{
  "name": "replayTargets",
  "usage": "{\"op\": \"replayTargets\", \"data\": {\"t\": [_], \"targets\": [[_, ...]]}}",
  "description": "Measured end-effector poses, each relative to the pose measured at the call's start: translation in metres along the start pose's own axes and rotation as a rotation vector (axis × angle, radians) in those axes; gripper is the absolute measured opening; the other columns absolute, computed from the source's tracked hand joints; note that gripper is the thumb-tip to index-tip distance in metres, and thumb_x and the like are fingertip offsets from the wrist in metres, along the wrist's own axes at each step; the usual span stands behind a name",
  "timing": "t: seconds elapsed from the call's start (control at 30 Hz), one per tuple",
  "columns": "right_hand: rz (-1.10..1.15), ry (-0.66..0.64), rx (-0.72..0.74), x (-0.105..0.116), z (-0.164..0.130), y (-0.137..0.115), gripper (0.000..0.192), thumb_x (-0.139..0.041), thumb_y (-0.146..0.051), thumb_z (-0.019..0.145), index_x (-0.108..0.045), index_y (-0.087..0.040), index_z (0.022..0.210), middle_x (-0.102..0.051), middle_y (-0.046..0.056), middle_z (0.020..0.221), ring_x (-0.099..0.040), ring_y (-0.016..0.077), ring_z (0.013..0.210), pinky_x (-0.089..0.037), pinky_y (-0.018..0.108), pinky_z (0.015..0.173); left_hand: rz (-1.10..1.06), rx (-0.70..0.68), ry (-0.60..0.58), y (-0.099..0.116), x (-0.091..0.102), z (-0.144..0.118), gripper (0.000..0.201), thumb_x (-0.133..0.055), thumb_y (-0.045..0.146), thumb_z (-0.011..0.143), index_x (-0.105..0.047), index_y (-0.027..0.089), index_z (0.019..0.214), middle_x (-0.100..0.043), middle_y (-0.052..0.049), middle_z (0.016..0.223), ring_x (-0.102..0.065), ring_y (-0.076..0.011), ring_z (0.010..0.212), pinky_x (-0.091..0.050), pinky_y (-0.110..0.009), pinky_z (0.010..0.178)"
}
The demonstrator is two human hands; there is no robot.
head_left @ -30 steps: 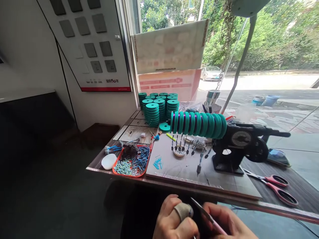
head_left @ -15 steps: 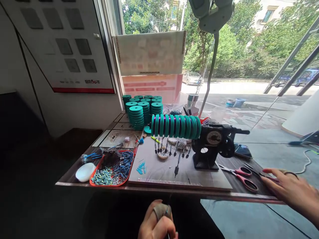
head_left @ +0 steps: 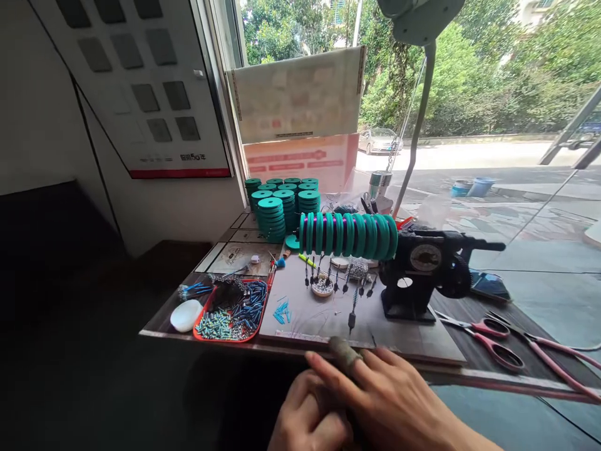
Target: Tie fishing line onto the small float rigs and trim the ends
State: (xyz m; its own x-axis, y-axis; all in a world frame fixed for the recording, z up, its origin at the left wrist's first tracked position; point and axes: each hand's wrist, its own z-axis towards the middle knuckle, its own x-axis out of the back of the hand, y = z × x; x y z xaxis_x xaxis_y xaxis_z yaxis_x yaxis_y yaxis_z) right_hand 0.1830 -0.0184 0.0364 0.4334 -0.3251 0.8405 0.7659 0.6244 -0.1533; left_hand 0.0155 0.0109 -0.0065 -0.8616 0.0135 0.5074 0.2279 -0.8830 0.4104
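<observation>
My left hand (head_left: pixel 307 416) is at the table's front edge, fingers curled, partly covered by my right hand. Whatever it may hold is hidden. A finger in a grey-brown cover (head_left: pixel 345 352) sticks up between the hands. Over the left hand lies my right hand (head_left: pixel 389 391), thumb and fingers stretched out; I see nothing in it. Just beyond them, a dark weight on a small spring (head_left: pixel 352 319) hangs above the board. A black hand-cranked machine (head_left: pixel 413 275) carries a row of green discs (head_left: pixel 347 236), with several small dark pieces hanging beneath.
An orange tray (head_left: pixel 195 332) of small parts stands left, beside a white lid (head_left: pixel 185 315). Light-blue pieces (head_left: pixel 282 311) and a bowl of beads (head_left: pixel 322 288) lie on the board. Scissors (head_left: pixel 498 351) and pink-handled pliers (head_left: pixel 549 360) are right. Green spools (head_left: pixel 271 219) stack behind.
My right hand has come off the pliers at the far right and moved left onto my left hand. The pliers stay on the table. The view has shifted slightly right.
</observation>
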Motion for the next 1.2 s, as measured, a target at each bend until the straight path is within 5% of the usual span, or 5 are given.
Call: {"op": "replayTargets", "data": {"t": [0.23,0.47,0.83,1.0,1.2], "targets": [[0.857,0.103,-0.318,0.010,0.024,0.005,0.048,-0.027,-0.014,0.081,-0.026,-0.025,0.128,-0.063,0.002,0.083,-0.047,0.0074,0.038,-0.039,0.015,0.037,-0.508,0.282,-0.084,-0.002,0.023,0.061,0.017,-0.050,0.025,0.080,-0.040,0.021,0.067,-0.051,0.000,0.066,-0.051,-0.0141,0.062,-0.043,-0.025,0.056],[0.293,-0.198,-0.233,0.017,0.041,0.011,0.061,-0.045,-0.016,0.069,-0.045,-0.015,0.130,-0.066,0.009,0.081,-0.059,0.0259,0.076,-0.048,0.038,0.070,-0.055,0.261,-0.238,-0.002,0.019,0.067,0.010,-0.057,0.011,0.063,-0.058,0.018,0.070,-0.061,-0.004,0.069,-0.052,-0.0181,0.064,-0.038,-0.027,0.056],[1.843,-0.010,-0.800,0.009,0.057,0.028,0.029,-0.066,-0.038,0.078,-0.044,-0.021,0.083,-0.043,-0.009,0.056,-0.041,0.0032,0.047,-0.031,0.012,0.046,-1.444,0.885,-0.079,-0.012,-0.006,0.075,0.031,-0.071,0.030,0.054,-0.043,0.018,0.049,-0.041,0.004,0.049,-0.048,-0.0147,0.057,-0.034,-0.026,0.060],[1.757,-0.025,-0.758,0.008,0.051,0.031,0.029,-0.061,-0.044,0.080,-0.043,-0.022,0.081,-0.036,-0.009,0.054,-0.031,0.0031,0.043,-0.024,0.012,0.041,-1.439,0.894,-0.102,-0.017,-0.009,0.066,0.036,-0.077,0.036,0.051,-0.045,0.018,0.050,-0.044,0.003,0.050,-0.049,-0.0157,0.057,-0.035,-0.027,0.060],[0.658,-0.100,-0.342,0.010,0.044,0.026,0.035,-0.048,-0.025,0.083,-0.048,-0.021,0.118,-0.062,0.003,0.075,-0.054,0.0148,0.061,-0.041,0.026,0.059,-0.959,0.794,-0.067,-0.022,-0.001,0.043,0.026,-0.074,0.040,0.063,-0.061,0.018,0.059,-0.055,-0.002,0.061,-0.050,-0.0181,0.064,-0.038,-0.027,0.061]]}}
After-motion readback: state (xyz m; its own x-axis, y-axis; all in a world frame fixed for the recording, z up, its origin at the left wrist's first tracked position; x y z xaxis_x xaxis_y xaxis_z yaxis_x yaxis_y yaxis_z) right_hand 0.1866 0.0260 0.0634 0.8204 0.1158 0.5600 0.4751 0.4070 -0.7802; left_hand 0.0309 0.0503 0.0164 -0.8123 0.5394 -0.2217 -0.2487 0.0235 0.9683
